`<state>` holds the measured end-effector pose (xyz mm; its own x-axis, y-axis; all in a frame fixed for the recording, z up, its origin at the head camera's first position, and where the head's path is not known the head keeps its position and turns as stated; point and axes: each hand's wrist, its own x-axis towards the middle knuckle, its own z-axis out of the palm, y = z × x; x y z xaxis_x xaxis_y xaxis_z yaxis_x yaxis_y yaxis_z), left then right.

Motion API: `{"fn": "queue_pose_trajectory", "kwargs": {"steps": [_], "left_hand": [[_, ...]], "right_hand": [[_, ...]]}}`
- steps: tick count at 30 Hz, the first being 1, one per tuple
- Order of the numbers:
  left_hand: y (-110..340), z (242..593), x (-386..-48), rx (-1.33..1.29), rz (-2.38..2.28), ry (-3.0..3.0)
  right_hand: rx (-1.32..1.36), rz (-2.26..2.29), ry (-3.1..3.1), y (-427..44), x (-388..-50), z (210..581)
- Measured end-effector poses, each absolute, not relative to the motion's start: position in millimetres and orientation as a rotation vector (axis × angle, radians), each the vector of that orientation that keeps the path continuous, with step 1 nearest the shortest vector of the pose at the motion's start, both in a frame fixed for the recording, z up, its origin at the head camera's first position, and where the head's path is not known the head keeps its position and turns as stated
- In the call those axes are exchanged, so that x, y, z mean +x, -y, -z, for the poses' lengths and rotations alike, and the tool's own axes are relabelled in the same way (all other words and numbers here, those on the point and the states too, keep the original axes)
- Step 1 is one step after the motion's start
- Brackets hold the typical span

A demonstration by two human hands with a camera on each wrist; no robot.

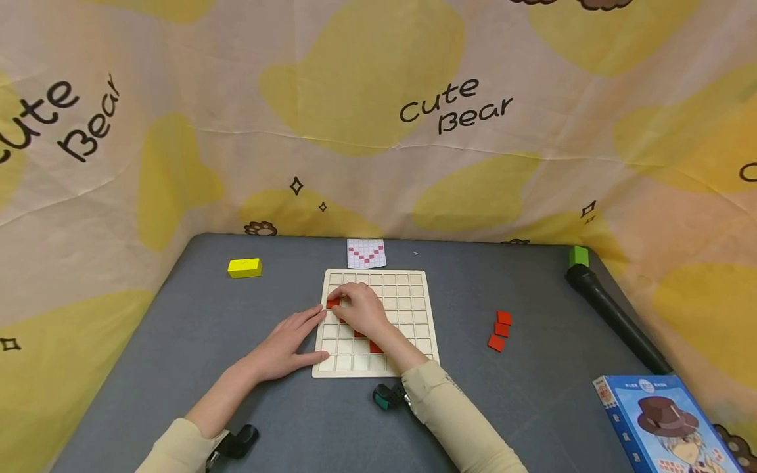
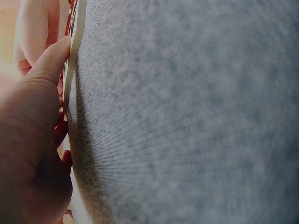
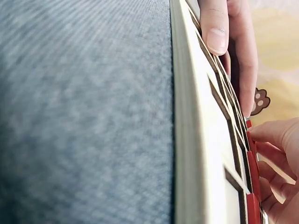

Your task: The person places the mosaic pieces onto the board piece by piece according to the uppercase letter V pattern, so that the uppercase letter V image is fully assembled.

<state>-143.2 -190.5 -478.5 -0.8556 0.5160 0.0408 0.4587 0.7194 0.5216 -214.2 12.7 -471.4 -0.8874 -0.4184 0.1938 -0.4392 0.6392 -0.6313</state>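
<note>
A pale wooden grid board (image 1: 408, 322) lies on the table, with a diagonal of red square tiles (image 1: 376, 347) set in its cells, partly covered by the right hand. At the upper end of that diagonal, my right hand (image 1: 362, 309) pinches a red tile (image 1: 333, 304) at the board's left side. The left hand (image 1: 282, 345) has its fingers extended, fingertips and thumb touching the board's left edge. The right wrist view shows the right thumb and fingers (image 3: 275, 135) against a row of red tiles (image 3: 252, 172).
Three loose red tiles (image 1: 501, 330) lie right of the board. Behind it is a card (image 1: 366, 253) with a pink V pattern. A yellow block (image 1: 245, 268) stands at back left. On the right are a green block (image 1: 579, 256), a black tube (image 1: 618, 318) and a blue box (image 1: 662, 420).
</note>
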Motion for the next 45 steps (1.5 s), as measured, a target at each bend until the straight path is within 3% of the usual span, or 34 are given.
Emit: {"fn": "queue_pose_trajectory", "kwargs": {"steps": [19, 31, 45], "left_hand": [[190, 479, -142, 0.799, -0.792, -2.826], [192, 482, -142, 0.843, -0.786, -2.858], [190, 480, -142, 0.801, -0.737, -2.845]], "right_hand": [[0.616, -1.332, 2.726, -32, -209, 471], [0.39, -1.344, 2.697, -116, -192, 468], [0.146, -1.047, 2.674, -229, -178, 466]]}}
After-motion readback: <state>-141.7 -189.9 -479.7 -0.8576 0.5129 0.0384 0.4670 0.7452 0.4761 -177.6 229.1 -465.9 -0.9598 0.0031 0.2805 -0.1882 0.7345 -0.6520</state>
